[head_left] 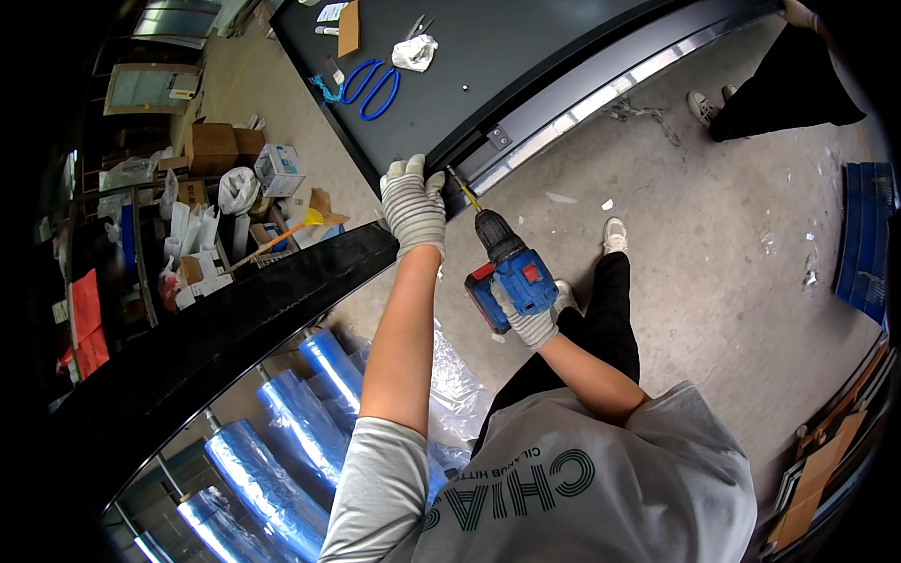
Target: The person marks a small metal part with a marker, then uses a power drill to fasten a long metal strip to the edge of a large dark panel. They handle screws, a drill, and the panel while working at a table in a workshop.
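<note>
My left hand (415, 208), in a striped white work glove, grips the near corner of a dark metal frame (483, 131), fingers over its top and thumb at its side. My right hand (527, 324), gloved too, is wrapped round the handle of a blue and red cordless drill (514, 272). The drill's long yellowish bit (466, 192) points at the frame's end, close to my left thumb. Whether its tip touches the metal I cannot tell. On the dark panel (427, 122) lie blue-handled scissors (377, 92), a crumpled white wad (415, 53) and a small screw-like piece (465, 87).
Another person (786, 89) stands at the frame's far right end. A black beam (235, 305) runs out left from the corner, with blue film rolls (267, 479) below it. Cardboard boxes (211, 147) and an orange-handled tool (272, 242) lie to the left. Scraps (608, 205) litter the floor.
</note>
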A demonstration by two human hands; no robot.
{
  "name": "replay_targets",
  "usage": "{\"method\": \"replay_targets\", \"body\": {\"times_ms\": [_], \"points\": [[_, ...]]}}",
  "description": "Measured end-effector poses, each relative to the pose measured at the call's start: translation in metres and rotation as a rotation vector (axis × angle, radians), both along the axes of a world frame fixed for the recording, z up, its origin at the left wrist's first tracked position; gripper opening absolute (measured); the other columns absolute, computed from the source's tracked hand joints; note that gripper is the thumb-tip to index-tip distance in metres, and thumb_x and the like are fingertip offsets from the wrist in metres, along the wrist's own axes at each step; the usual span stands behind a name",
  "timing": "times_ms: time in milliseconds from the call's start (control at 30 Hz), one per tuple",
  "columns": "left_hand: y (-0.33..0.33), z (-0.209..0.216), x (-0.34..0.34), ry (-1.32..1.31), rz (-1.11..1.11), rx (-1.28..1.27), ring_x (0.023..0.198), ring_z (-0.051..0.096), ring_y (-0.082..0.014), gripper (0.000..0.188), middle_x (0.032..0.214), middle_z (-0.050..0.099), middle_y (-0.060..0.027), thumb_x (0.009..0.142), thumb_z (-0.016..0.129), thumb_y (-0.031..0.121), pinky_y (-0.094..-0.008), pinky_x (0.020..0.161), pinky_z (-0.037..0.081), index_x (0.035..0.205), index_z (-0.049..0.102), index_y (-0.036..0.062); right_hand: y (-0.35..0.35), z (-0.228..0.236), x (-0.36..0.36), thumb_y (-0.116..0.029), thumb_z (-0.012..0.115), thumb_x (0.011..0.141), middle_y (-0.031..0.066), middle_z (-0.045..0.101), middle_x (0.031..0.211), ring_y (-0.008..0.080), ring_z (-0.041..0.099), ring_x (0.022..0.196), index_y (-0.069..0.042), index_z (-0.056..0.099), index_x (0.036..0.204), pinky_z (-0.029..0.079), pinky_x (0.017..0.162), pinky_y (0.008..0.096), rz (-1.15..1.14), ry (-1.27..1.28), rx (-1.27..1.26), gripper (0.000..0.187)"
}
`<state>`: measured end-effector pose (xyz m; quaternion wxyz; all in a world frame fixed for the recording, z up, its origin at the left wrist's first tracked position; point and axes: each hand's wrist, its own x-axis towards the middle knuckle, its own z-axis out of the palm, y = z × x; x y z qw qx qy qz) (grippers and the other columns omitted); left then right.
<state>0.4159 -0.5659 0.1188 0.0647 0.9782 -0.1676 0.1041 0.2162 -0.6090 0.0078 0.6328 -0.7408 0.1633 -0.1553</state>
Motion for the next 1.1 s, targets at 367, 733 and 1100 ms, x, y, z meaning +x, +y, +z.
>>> {"method": "replay_targets", "body": {"times_ms": [367, 733, 1100], "points": [[0.001, -0.003, -0.001, -0.038, -0.017, -0.019, 0.092, 0.053, -0.0341, 0.035, 0.097, 0.058, -0.0138, 0.072, 0.069, 0.021, -0.0421, 0.082, 0.045, 0.105, 0.063, 0.0095, -0.002, -0.001, 0.001, -0.020, 0.066, 0.077, 0.0049, 0.065, 0.090, 0.0227, 0.063, 0.082, -0.009, 0.063, 0.099, 0.049, 0.074, 0.0359, -0.054, 0.009, 0.301, 0.024], [-0.002, 0.001, -0.001, 0.054, 0.024, -0.002, 0.100, 0.052, -0.0339, 0.034, 0.102, 0.058, -0.0150, 0.074, 0.069, 0.019, -0.0416, 0.089, 0.043, 0.105, 0.061, 0.0065, 0.008, 0.000, 0.002, -0.019, 0.064, 0.077, 0.0063, 0.062, 0.086, 0.0238, 0.060, 0.079, -0.008, 0.061, 0.092, 0.048, 0.073, 0.0360, -0.031, 0.066, 0.441, 0.019], [0.004, -0.011, 0.000, -0.102, -0.035, -0.007, 0.092, 0.053, -0.0343, 0.034, 0.098, 0.057, -0.0148, 0.074, 0.068, 0.020, -0.0424, 0.082, 0.045, 0.105, 0.062, 0.0090, -0.008, 0.010, 0.002, -0.022, 0.065, 0.079, 0.0065, 0.065, 0.094, 0.0231, 0.062, 0.087, -0.009, 0.064, 0.101, 0.049, 0.079, 0.0351, 0.019, 0.028, 0.179, 0.025]]}}
